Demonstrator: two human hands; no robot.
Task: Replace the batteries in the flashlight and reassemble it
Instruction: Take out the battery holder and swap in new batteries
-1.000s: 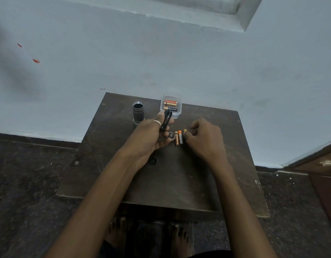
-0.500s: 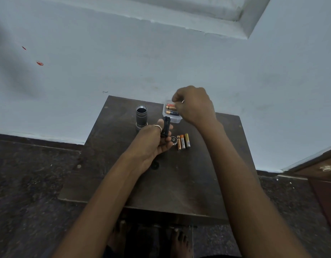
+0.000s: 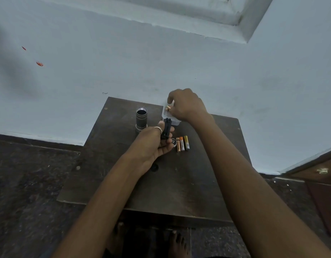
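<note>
Flashlight body [image 3: 141, 118] upright, open-topped

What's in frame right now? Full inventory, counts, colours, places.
flashlight body: 1, dark metal, upright and open-topped, far left of table
plastic box: 1, clear, far centre of table, under the right hand
battery in fingers: 1, copper end showing, over the box
loose batteries: 3, orange and gold, side by side at table centre
battery holder: 1, black, in the left hand
end cap: 1, dark round piece, on the table left of the loose batteries
table: 1, dark brown wood, against a pale wall
ring: 1, silver, on a left-hand finger
left hand: gripping the holder
right hand: pinching the battery at the box
</note>
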